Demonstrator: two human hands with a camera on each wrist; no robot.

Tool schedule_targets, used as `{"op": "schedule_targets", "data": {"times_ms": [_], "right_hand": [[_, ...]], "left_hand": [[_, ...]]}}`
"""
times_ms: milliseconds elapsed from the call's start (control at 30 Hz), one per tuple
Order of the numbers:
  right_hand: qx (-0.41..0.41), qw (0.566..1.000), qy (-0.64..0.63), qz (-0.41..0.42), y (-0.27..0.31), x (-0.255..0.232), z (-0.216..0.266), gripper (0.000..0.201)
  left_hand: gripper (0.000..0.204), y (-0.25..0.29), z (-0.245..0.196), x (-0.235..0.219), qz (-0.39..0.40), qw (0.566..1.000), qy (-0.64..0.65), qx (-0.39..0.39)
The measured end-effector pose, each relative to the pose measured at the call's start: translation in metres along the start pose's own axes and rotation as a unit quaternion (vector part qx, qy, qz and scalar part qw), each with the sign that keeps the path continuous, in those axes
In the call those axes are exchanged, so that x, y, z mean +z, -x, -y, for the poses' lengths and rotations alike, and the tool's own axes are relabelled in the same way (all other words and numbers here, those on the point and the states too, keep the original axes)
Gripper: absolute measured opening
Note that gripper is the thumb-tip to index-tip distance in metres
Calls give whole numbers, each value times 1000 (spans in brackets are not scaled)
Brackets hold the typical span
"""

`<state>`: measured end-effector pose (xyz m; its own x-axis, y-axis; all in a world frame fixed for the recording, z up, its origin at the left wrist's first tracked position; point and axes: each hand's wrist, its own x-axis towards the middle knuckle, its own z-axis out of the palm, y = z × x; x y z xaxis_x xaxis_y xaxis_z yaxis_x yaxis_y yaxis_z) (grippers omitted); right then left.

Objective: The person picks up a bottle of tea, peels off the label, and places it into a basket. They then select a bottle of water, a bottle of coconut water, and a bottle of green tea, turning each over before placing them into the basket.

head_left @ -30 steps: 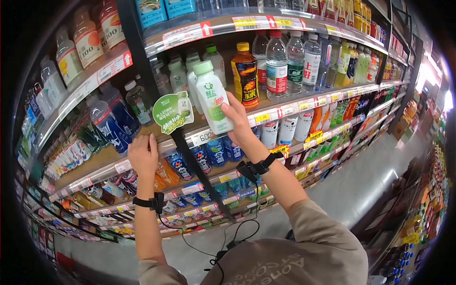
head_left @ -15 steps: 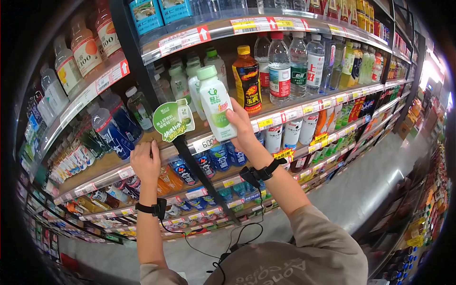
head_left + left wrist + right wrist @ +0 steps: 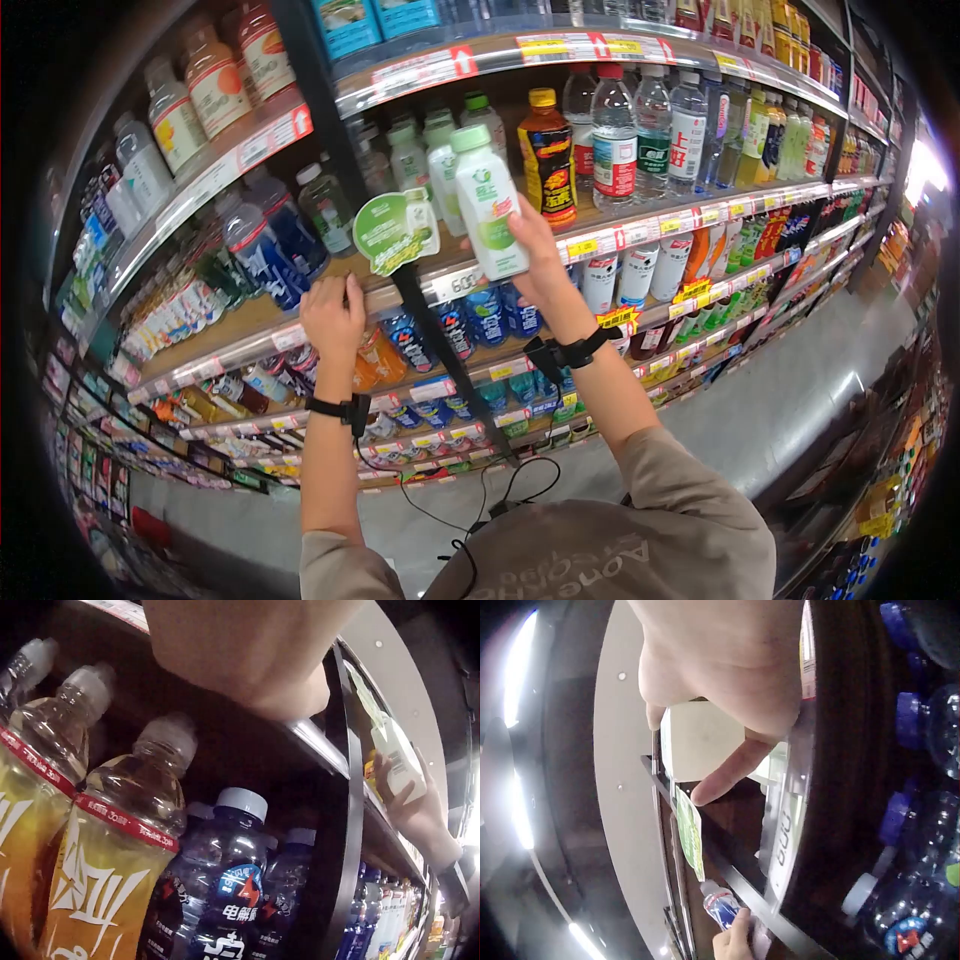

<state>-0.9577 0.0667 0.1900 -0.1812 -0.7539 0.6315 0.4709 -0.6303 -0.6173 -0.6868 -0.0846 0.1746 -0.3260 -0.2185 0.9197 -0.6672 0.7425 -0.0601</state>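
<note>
In the head view a white bottle with a pale green cap [image 3: 487, 200] is gripped by my right hand [image 3: 540, 262], tilted in front of the shelf edge. The left wrist view shows the right hand [image 3: 420, 814] with fingers round that bottle [image 3: 399, 761]. My left hand [image 3: 333, 315] rests on the shelf's front edge, fingers relaxed, holding nothing; blue-labelled bottles [image 3: 262, 250] stand just behind it. Left of the held bottle is a round green promotional sign [image 3: 392, 232]. Similar white bottles [image 3: 408, 158] stand behind it on the shelf.
A dark-orange bottle with a yellow cap [image 3: 547, 160] and water bottles [image 3: 614, 140] stand to the right. A dark upright post [image 3: 432, 330] divides the shelves. Orange drinks [image 3: 378, 358] line the shelf below. Cables hang before the torso.
The shelves and both hands appear shifted rightward in the head view. The right hand still grips the white bottle, and the left hand remains on the shelf edge.
</note>
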Motion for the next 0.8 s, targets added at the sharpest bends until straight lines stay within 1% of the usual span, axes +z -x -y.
{"op": "schedule_targets", "data": {"times_ms": [100,233,300,367,400,433,467,500,533,567,600,667,733,800], "right_hand": [[54,995,-87,15,22,3,4,65],[70,981,-176,36,75,31,5,73],[76,979,-183,46,101,39,9,79],[96,972,-203,66,129,31,4,80],[121,970,-205,51,143,25,2,76],[127,969,-211,8,150,37,12,73],[109,988,-104,-42,159,44,18,74],[88,992,11,-86,162,47,22,76],[66,992,43,-103,163,48,22,74],[48,993,42,-99,162,53,28,74],[52,992,14,-114,163,59,39,73],[54,989,-54,-127,165,70,53,72],[55,983,-123,-121,171,73,62,71],[42,985,-98,-136,176,73,60,70]], "left_hand": [[25,-1,1,-5,15,1000,9,-9],[27,-1,3,-5,26,1000,3,-17],[27,-1,1,-3,-1,1000,-1,-4],[27,1,5,3,-17,1000,-9,6],[28,2,10,5,-13,1000,-17,4],[28,4,13,9,-9,1000,-21,-2],[28,8,13,9,5,1000,-18,-10],[29,6,10,10,11,1000,-14,-16],[28,4,7,11,10,1000,-9,-20],[29,3,3,7,7,1000,-11,-22],[28,1,-2,4,-7,1000,14,-11],[30,4,5,5,24,999,-4,-22],[33,3,11,5,52,998,-11,-24],[34,0,10,-2,69,997,-2,-27]]}}
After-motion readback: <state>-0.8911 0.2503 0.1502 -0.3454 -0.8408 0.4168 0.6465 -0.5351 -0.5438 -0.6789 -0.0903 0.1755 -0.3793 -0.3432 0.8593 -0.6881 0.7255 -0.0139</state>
